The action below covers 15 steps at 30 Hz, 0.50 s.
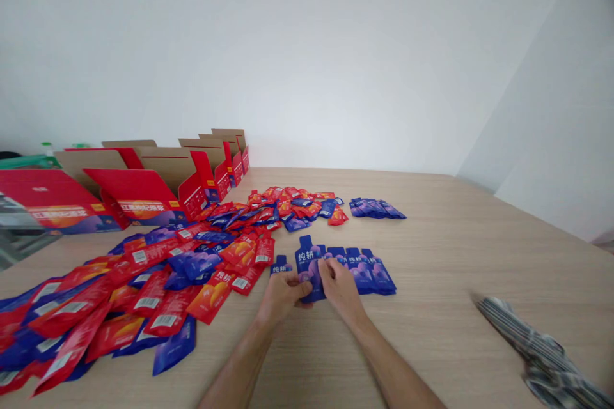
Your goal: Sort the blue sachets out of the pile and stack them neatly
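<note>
My left hand point(283, 297) is closed on a blue pouch point(307, 257) with white lettering and purple fruit. Its thumb presses the front of the pouch near the lower left. Against the same pouch's right edge, my right hand point(339, 284) is closed with fingertips pinched; whether it grips that pouch or one behind is hidden. Part of another blue pouch point(281, 266) shows above my left fingers. Just right of my hands, several blue pouches point(362, 268) lie overlapped in a row on the table.
Mixed red and blue pouches point(158, 294) are heaped at the left, reaching a farther pile point(288, 204). A second row of blue pouches point(377, 208) lies behind. Open red boxes point(148, 195) line the back left. A blurred striped object point(537, 345) lies at the right.
</note>
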Each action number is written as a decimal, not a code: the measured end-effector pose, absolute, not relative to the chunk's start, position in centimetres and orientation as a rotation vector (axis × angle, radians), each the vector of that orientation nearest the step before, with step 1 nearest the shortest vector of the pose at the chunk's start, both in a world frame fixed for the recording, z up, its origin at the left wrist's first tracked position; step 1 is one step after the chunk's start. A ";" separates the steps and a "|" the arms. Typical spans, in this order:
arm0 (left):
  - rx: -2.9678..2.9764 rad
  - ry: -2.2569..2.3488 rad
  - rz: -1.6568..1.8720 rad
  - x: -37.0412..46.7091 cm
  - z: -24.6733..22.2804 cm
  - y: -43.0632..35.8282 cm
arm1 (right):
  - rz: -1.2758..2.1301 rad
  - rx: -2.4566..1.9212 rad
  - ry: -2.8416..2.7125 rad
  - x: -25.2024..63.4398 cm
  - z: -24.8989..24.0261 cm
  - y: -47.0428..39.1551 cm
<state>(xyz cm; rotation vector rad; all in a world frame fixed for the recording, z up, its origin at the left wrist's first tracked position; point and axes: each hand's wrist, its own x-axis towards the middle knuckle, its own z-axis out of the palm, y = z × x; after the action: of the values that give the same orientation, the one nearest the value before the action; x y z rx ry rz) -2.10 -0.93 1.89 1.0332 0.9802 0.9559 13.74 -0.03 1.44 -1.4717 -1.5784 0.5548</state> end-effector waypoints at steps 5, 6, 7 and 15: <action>1.054 0.998 0.977 -1.8 1.4 -0.6 | 0.514 -1.487 -1.623 13.7 0.9 0.0; 1.051 1.013 0.999 -1.7 1.4 -0.6 | 0.526 -1.506 -1.613 13.8 0.8 0.0; 1.049 1.031 1.023 -1.7 1.3 -0.6 | 0.547 -1.527 -1.601 13.8 0.8 0.1; 1.139 0.994 1.015 -1.3 -0.2 -0.4 | 0.697 -1.541 -1.717 15.0 -0.2 -2.5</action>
<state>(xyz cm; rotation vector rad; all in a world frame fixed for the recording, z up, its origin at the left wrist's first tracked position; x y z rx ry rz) -1.29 -0.35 -0.21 1.1385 0.9937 1.0150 14.95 -2.50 -0.24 -1.5411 -1.7165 0.6969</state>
